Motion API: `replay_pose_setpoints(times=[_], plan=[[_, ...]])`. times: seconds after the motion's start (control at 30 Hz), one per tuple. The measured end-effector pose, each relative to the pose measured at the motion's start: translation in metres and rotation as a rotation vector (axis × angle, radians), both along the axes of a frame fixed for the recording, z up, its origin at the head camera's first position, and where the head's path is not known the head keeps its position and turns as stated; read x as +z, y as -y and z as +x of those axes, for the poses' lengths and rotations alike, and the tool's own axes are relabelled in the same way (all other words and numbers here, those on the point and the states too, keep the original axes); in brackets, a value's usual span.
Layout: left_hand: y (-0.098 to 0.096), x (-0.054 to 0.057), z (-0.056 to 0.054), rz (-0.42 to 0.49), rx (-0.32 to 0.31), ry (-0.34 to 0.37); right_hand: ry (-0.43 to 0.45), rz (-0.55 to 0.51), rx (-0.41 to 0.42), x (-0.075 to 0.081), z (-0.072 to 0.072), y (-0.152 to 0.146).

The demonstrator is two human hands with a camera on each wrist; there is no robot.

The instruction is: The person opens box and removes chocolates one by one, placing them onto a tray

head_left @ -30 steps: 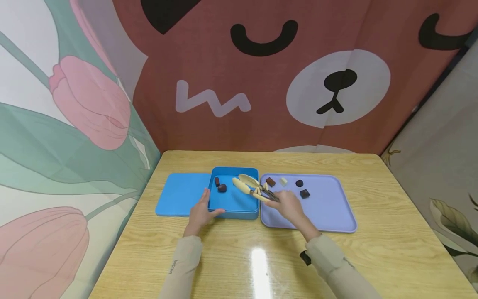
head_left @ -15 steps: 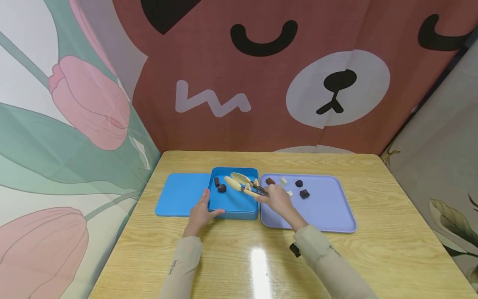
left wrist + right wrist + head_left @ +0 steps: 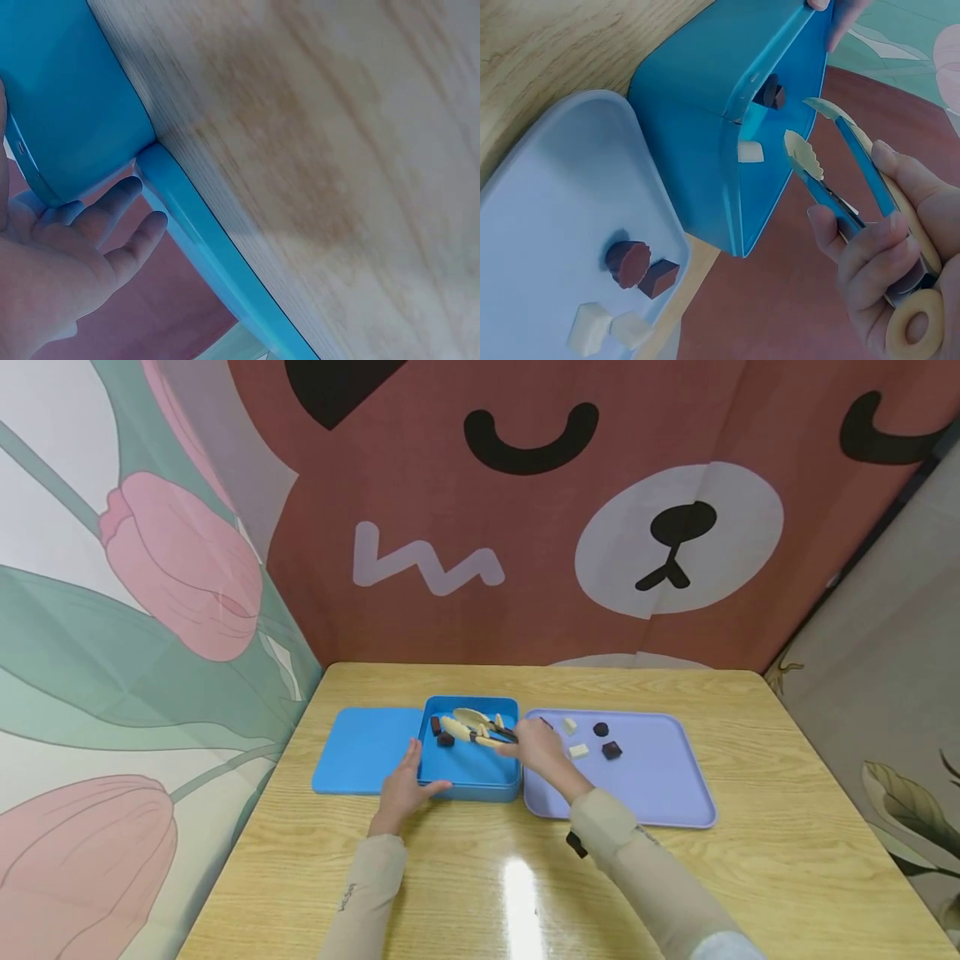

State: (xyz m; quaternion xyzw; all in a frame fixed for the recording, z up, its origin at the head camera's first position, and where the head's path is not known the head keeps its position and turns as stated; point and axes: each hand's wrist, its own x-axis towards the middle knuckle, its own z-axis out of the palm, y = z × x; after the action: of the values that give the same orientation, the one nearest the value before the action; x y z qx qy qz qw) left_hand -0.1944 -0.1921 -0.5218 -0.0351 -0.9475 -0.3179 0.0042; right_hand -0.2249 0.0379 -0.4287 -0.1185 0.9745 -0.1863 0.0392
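My right hand (image 3: 542, 745) grips cream-tipped tongs (image 3: 855, 199), their tips parted and nothing between them. The tongs reach over the blue box (image 3: 472, 793). Two dark chocolates (image 3: 446, 739) lie at the box's left side, close by the tong tips. A white chocolate (image 3: 751, 151) in the box shows in the right wrist view; the tongs cover that part in the head view. At the box's front left corner rests my left hand (image 3: 401, 795), thumb along the front rim and fingers at the left side, mostly straight.
Right of the box stands a lilac tray (image 3: 660, 793) bearing several dark and white chocolates, one partly behind my right hand. A flat blue lid (image 3: 367, 750) lies on the wooden table (image 3: 450, 893) to the left. A printed curtain hangs behind.
My right hand has moved left with the tongs, farther over the box. A white chocolate on the tray has come out from behind that hand. My left hand stays put.
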Motion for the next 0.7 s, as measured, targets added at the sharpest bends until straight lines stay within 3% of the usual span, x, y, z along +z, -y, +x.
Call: replay_pose_setpoints(times=[0.7], plan=[[0.0,-0.002,-0.002,-0.017,0.006,0.005,0.076,0.059,-0.017,0.0,-0.017,0.027]])
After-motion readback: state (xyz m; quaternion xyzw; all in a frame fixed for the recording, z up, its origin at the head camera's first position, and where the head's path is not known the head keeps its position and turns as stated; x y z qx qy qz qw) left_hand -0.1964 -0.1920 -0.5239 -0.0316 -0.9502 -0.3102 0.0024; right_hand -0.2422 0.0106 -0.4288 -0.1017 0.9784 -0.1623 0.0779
